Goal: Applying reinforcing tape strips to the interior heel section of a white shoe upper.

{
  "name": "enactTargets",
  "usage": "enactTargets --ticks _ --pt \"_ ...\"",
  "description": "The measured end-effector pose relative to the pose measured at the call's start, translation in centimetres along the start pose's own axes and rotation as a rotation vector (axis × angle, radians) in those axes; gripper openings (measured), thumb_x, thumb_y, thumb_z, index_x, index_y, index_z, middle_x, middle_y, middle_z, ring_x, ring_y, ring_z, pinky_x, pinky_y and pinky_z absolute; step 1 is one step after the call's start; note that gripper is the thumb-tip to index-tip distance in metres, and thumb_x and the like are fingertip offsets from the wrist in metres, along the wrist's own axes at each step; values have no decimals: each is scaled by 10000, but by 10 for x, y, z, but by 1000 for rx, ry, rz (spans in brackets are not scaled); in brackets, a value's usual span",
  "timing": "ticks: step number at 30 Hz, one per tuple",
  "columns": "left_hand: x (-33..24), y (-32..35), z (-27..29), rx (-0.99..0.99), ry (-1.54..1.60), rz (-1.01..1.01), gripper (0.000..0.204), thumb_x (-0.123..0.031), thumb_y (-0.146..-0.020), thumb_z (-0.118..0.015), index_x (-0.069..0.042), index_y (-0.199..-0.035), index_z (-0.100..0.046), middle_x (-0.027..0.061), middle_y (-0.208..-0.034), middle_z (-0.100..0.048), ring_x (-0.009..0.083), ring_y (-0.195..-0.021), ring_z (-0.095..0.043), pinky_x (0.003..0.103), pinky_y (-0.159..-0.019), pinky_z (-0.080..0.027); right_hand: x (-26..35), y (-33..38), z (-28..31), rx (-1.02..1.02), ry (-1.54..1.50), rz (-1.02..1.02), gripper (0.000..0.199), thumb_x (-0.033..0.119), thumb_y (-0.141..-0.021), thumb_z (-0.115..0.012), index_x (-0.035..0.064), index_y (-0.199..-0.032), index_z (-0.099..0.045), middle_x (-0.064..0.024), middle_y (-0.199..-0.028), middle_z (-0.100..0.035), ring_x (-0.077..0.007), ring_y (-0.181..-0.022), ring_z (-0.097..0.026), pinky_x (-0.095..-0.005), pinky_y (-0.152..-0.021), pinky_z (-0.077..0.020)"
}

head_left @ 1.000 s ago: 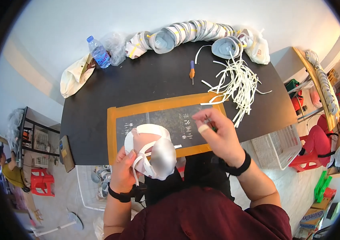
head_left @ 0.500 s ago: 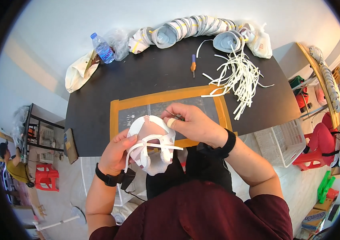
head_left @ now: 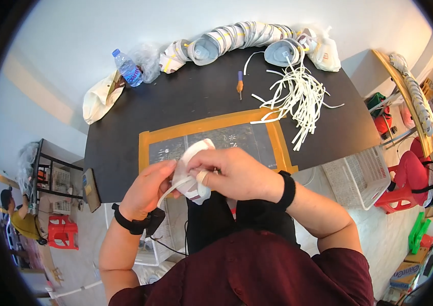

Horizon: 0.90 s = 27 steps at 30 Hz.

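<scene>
White cup mask (head_left: 192, 171) held above near edge of cutting mat (head_left: 211, 133), long axis tilted up-right, rim twd mat. L hand (head_left: 147, 188) pinching lower edge; R hand (head_left: 234, 173) fingers clenched on white strap (head_left: 175, 184).

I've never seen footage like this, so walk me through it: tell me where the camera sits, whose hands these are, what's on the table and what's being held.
The camera is worn on a person's head and looks down; the wide lens bends the edges. Both bare hands are that person's own. The left hand and right hand together hold a white cup-shaped mask with a strap. On the black table lie an orange-edged mat, loose white strips, a small screwdriver, a row of stacked masks, a water bottle and a cloth bag.
</scene>
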<state>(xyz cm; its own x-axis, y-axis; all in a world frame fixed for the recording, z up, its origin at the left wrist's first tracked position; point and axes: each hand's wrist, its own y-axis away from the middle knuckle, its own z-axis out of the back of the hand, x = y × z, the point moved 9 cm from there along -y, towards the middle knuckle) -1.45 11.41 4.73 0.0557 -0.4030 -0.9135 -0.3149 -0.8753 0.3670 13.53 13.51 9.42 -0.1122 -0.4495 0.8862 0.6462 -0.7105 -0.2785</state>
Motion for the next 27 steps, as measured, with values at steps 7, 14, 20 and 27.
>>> enactTargets --ticks 7,14,20,27 --pt "-6 3 -2 -19 -21 -18 467 -378 -1051 -382 8 -1128 -634 50 -978 -651 113 -808 -572 263 -686 -462 -15 3 -5 7 63 5 212 257 -937 -605 51 -935 -658 -122 -781 -633 -255 -694 -616 -352 -646 -482" --pt "-8 15 4 -96 -78 -25 249 -191 -1005 -527 -4 -1126 -636 22 -952 -647 70 -830 -573 254 -718 -469 -30 17 25 -100 102 -200 222 227 -910 -671 16 -861 -623 -95 -744 -596 -160 -667 -559 -312 -630 -462" --pt "-34 20 -25 -131 -724 -281 208 -84 -943 -558 33 -1102 -622 29 -896 -641 129 -818 -581 275 -757 -473 -39 23 -16 -369 -24 -186 332 288 -841 -735 50 -925 -518 -98 -776 -619 -260 -723 -631 -363 -673 -504" --pt "-30 25 14 -188 -323 -136 197 -92 -964 -550 -3 -1116 -638 -2 -872 -637 48 -705 -526 209 -625 -417 -50 24 -15 -15 -181 -256 108 101 -917 -625 27 -996 -619 -41 -824 -652 -127 -780 -626 -278 -736 -502"
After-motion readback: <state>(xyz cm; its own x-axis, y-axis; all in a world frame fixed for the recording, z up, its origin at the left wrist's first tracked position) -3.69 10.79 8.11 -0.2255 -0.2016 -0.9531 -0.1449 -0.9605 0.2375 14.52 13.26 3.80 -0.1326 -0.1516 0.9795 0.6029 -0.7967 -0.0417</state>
